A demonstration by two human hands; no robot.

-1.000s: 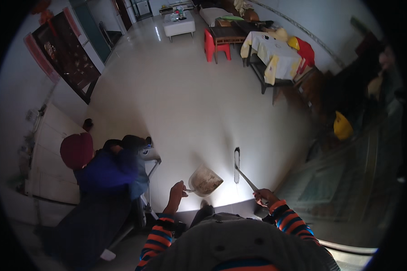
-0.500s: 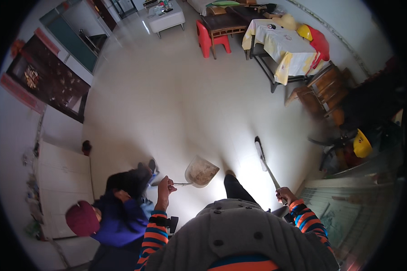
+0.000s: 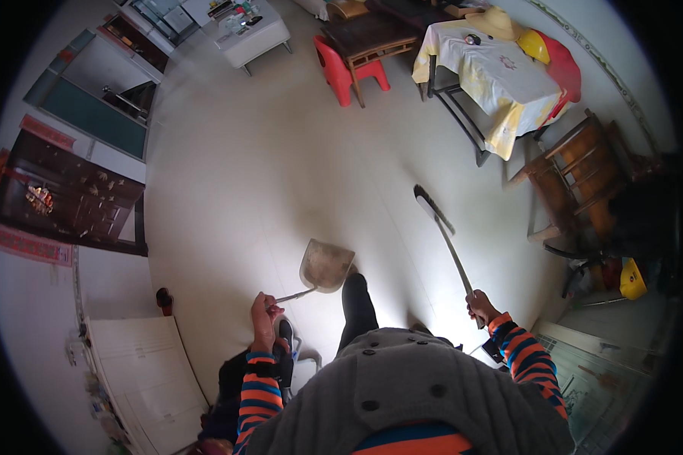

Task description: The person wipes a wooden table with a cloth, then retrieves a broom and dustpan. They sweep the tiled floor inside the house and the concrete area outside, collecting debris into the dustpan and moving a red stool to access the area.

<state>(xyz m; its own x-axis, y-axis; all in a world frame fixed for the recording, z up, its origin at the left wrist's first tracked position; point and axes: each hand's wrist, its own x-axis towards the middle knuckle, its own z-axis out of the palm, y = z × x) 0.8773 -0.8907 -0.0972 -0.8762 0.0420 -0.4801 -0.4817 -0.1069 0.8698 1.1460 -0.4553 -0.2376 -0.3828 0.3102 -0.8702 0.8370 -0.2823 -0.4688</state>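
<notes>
**Dustpan and broom, both in hand, over the tiled floor**

Item, left: your left hand (image 3: 264, 312), fingers closed round the thin handle of the metal dustpan (image 3: 325, 265). The pan hangs just ahead of your dark-trousered leg (image 3: 357, 307), mouth pointing away from you and above the pale floor (image 3: 281, 152).

Item, right: your right hand (image 3: 479, 306), clenched on the upper end of the long-handled broom (image 3: 444, 231), whose head lies far forward, near the floor. Your forearm is held out to the side.

Step, as judged: sweeping, with both tools carried. The next move calls for lowering the pan's lip flat to the tiles and drawing the broom head toward it.

Far right: a cloth-covered table (image 3: 501, 72) and a red stool (image 3: 349, 68).
</notes>
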